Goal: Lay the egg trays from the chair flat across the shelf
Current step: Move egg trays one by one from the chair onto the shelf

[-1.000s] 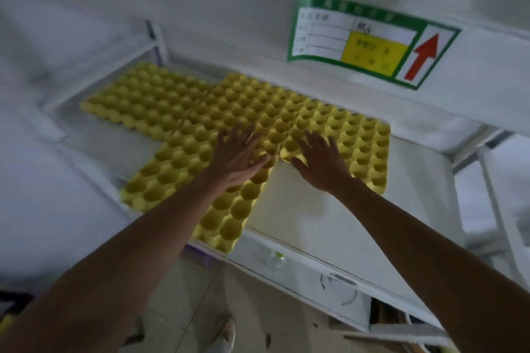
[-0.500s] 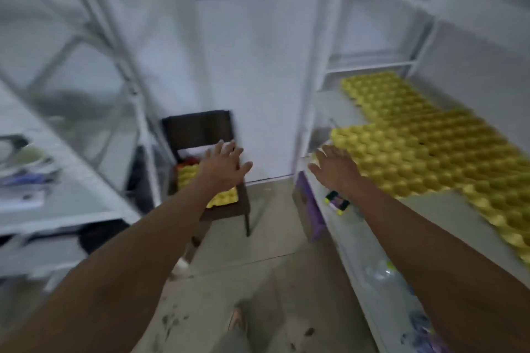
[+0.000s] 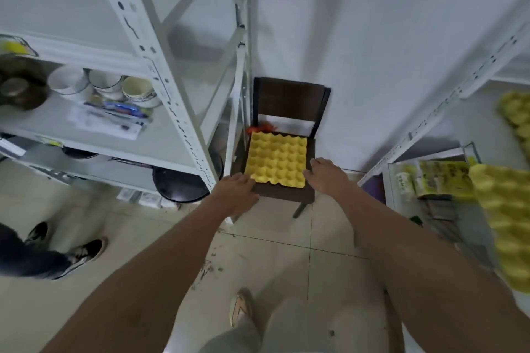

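Both hands are low and reaching out. The left hand [image 3: 235, 193] is spread open at the near left corner of the yellow bumpy cardboard egg tray [image 3: 276, 160], holding nothing. The right hand [image 3: 322, 176] is open too, empty, just at the tray's right edge.

The tray lies flat on the seat of the dark brown wooden chair [image 3: 289, 100], by the wall. I cannot tell if it is one tray or a stack.

A grab at one corner could bend the soft tray or tip it to the floor. It could also bump the white metal shelf post [image 3: 242, 112] beside the chair. More yellow trays [image 3: 507, 223] already lie on the white shelf on the right [image 3: 447, 100].

No writing is clear enough to read.
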`<state>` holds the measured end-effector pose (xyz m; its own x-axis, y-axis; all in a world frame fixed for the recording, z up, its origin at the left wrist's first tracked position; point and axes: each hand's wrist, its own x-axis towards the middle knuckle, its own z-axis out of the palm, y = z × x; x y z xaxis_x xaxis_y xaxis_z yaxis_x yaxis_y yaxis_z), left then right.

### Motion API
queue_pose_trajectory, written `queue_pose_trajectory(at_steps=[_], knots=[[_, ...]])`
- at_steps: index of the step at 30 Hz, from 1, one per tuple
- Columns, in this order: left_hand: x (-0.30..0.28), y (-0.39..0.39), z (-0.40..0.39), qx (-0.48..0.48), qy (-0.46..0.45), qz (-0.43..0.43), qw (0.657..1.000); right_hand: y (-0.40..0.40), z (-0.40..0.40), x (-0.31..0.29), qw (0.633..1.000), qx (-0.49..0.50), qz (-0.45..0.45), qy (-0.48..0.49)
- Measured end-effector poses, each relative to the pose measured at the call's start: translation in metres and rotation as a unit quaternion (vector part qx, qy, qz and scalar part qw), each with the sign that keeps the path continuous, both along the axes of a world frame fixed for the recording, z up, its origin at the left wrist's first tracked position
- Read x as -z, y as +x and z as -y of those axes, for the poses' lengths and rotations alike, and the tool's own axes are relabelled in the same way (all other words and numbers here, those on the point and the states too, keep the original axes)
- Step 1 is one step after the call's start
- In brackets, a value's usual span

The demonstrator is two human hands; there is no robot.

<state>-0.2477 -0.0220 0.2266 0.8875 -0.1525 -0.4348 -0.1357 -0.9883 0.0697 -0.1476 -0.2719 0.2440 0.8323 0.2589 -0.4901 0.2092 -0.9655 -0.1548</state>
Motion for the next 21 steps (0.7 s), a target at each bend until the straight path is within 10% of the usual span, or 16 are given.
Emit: queue_pose_trajectory(at_steps=[21], knots=[[0.252, 0.293, -0.013, -0.305, -0.099, -0.161, 0.933, 0.264, 0.022, 0.282, 0.944, 0.252, -0.19, 0.098]])
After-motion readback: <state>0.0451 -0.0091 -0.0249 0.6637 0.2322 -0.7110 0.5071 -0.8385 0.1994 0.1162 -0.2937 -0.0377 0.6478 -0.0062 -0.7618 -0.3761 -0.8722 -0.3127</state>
